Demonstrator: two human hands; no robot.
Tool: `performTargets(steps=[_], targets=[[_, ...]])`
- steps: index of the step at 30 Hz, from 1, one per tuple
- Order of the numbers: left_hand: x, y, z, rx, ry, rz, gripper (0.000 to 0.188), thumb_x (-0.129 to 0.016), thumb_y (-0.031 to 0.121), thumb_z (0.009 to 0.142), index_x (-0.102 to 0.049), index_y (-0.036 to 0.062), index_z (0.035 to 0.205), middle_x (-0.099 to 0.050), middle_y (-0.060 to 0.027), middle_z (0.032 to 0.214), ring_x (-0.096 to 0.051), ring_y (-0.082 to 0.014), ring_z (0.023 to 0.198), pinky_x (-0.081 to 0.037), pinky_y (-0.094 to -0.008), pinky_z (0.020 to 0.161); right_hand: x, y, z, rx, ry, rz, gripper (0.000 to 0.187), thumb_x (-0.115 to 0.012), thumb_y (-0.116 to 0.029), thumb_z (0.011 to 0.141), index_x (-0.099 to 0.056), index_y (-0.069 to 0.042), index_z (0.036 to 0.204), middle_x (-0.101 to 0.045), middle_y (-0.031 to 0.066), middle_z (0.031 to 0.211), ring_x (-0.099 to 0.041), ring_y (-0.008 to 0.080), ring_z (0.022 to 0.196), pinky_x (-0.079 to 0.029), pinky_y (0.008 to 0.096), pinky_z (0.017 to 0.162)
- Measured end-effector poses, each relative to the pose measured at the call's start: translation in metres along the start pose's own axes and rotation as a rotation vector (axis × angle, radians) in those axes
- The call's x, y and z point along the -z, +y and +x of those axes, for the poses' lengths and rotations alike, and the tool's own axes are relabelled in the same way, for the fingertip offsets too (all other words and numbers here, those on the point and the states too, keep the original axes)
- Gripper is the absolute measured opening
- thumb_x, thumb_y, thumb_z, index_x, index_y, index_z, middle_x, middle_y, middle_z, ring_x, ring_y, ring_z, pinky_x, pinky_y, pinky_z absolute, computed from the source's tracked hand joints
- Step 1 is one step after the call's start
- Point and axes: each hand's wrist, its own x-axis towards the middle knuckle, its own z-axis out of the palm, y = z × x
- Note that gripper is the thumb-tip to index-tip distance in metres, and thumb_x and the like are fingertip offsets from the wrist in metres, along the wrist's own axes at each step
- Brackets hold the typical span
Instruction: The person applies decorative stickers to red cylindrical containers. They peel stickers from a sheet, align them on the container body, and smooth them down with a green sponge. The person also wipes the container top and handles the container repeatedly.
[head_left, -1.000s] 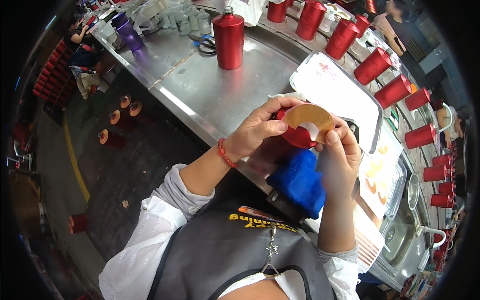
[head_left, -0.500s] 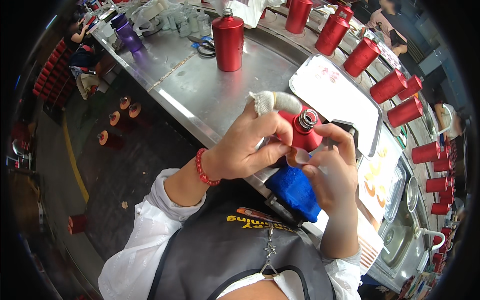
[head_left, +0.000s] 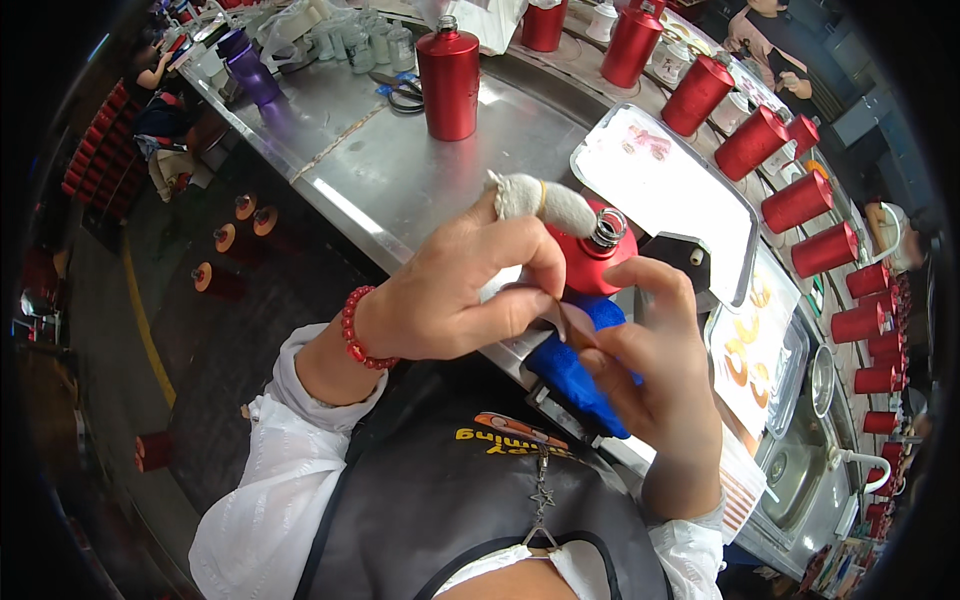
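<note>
Between my hands is a thin, curved orange-brown and whitish decal (head_left: 574, 322). My left hand (head_left: 465, 285) pinches its upper end between thumb and fingers. A cloth finger cover and a red bead bracelet are on that hand and wrist. My right hand (head_left: 655, 345) has its thumb and bent fingers closed at the decal's lower end, the index finger lifted apart. Just beyond the hands a red bottle (head_left: 603, 268) with a bare threaded neck lies tilted towards me, partly hidden by my left hand. Under it is a blue cloth (head_left: 575, 385).
Another red bottle (head_left: 449, 85) stands on the metal table, near scissors (head_left: 405, 97) and a purple bottle (head_left: 248, 68). A white tray (head_left: 665, 185) and a sheet of orange decals (head_left: 735, 335) lie to the right. Beyond runs a curved track with red bottles (head_left: 698, 95). A sink (head_left: 795, 485) is at lower right.
Both hands have moved slightly left and down in the picture. The decal has turned and shows more of its length. Bottles on the track have shifted, and white ones show among them.
</note>
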Motion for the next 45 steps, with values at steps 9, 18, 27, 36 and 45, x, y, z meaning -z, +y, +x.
performTargets(steps=[9, 18, 27, 36, 45], targets=[[0.009, -0.008, -0.003, -0.108, -0.007, 0.101, 0.012, -0.064, 0.005, 0.085, -0.060, 0.0053, 0.096, -0.061, -0.0126, 0.098, -0.058, -0.0204, 0.084, -0.046, -0.0330, 0.073, -0.008, 0.004, 0.009, 0.040, -0.028, 0.039, 0.019, -0.080, -0.002, 0.068, -0.069, -0.004, 0.083, -0.057, 0.0206, 0.118, -0.056, 0.0364, 0.112, -0.045, 0.0443, 0.094], [0.022, -0.026, 0.031, -0.054, -0.069, 0.101, 0.009, -0.061, 0.010, 0.087, -0.061, 0.0065, 0.094, -0.064, -0.0072, 0.084, -0.057, -0.0203, 0.081, -0.044, -0.0351, 0.083, -0.011, 0.021, 0.020, -0.081, 0.078, 0.013, 0.009, -0.075, -0.001, 0.076, -0.068, 0.000, 0.082, -0.058, 0.0189, 0.115, -0.056, 0.0360, 0.104, -0.045, 0.0433, 0.090], [0.027, -0.023, 0.078, 0.406, -0.285, -0.179, 0.005, -0.062, 0.005, 0.093, -0.059, 0.0031, 0.097, -0.055, -0.0063, 0.094, -0.059, -0.0089, 0.067, -0.047, -0.0234, 0.061, -0.011, 0.056, 0.023, -0.173, 0.159, 0.105, 0.007, -0.073, -0.004, 0.081, -0.068, 0.001, 0.082, -0.058, 0.0189, 0.113, -0.056, 0.0314, 0.098, -0.047, 0.0392, 0.080], [0.035, -0.040, 0.054, 0.126, -0.301, 0.077, 0.010, -0.060, 0.009, 0.086, -0.057, 0.0046, 0.094, -0.061, -0.0106, 0.079, -0.058, -0.0291, 0.083, -0.046, -0.0400, 0.075, -0.014, 0.050, 0.028, -0.042, 0.036, 0.044, 0.012, -0.077, -0.004, 0.074, -0.068, 0.000, 0.081, -0.057, 0.0187, 0.114, -0.055, 0.0379, 0.107, -0.044, 0.0445, 0.094], [0.027, -0.117, 0.109, 0.036, -0.037, 0.186, 0.011, -0.062, 0.010, 0.095, -0.064, 0.0032, 0.103, -0.060, -0.0064, 0.096, -0.062, -0.0082, 0.080, -0.048, -0.0260, 0.070, -0.048, 0.127, 0.045, -0.339, 0.403, 0.514, 0.017, -0.065, -0.006, 0.094, -0.061, 0.004, 0.080, -0.060, 0.0137, 0.116, -0.057, 0.0155, 0.098, -0.047, 0.0271, 0.081]])
